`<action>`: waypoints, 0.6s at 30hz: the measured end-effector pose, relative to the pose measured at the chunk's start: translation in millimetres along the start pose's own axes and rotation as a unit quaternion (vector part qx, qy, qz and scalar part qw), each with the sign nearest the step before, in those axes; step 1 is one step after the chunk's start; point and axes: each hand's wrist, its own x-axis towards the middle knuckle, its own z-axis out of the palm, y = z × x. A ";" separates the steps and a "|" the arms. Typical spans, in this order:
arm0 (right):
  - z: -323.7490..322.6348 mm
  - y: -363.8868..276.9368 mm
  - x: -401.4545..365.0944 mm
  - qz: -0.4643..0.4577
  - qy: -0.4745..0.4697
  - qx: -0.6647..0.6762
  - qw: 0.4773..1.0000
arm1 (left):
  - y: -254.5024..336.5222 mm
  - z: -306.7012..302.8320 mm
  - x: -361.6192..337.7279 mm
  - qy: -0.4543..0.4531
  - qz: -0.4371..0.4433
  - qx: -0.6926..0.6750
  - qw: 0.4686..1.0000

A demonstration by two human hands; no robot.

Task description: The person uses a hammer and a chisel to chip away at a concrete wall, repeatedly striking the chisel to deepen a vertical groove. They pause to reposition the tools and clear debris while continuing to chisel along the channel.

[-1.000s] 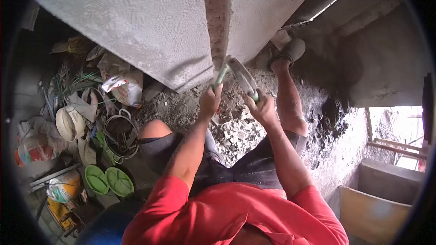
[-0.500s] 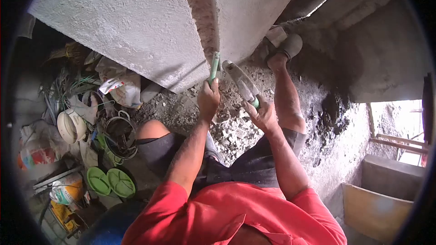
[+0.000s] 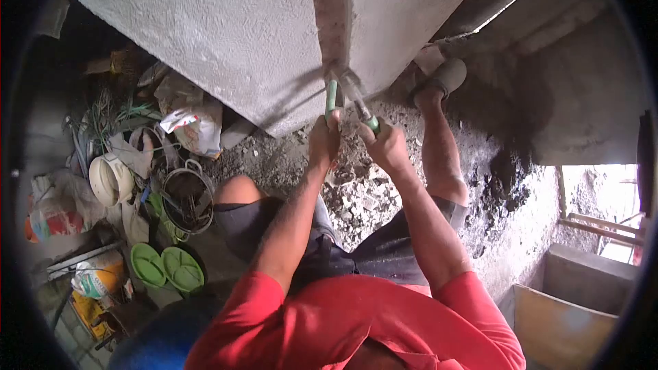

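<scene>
I crouch before a grey plastered wall with a bare brown vertical strip in it. My left hand grips the green handle of a small tool held upright against the strip's lower end. My right hand grips a green-handled metal trowel, its blade tip meeting the same spot beside the other tool. Both tool heads touch the wall's lower edge.
Broken mortar rubble lies on the ground between my knees. At left sit a cream bucket, a dark metal pan, green plates and bags. A pile of dark wet mortar lies right, by a concrete step.
My right hand has swung the trowel up and left, bringing its blade in against the brown strip beside the left tool. My left hand stays gripped on its tool by the strip.
</scene>
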 end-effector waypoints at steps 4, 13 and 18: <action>-23.9 -35.2 -17.4 -0.070 0.077 0.168 0.980 | -10.6 10.6 0.4 0.004 0.004 -0.082 0.997; 32.9 54.6 -8.7 0.144 -0.128 -0.095 0.977 | -123.5 38.6 -20.8 -0.012 -0.051 0.054 0.997; 24.1 60.1 -61.7 0.089 -0.007 0.049 0.995 | -147.0 56.8 -47.3 -0.113 -0.160 0.074 0.978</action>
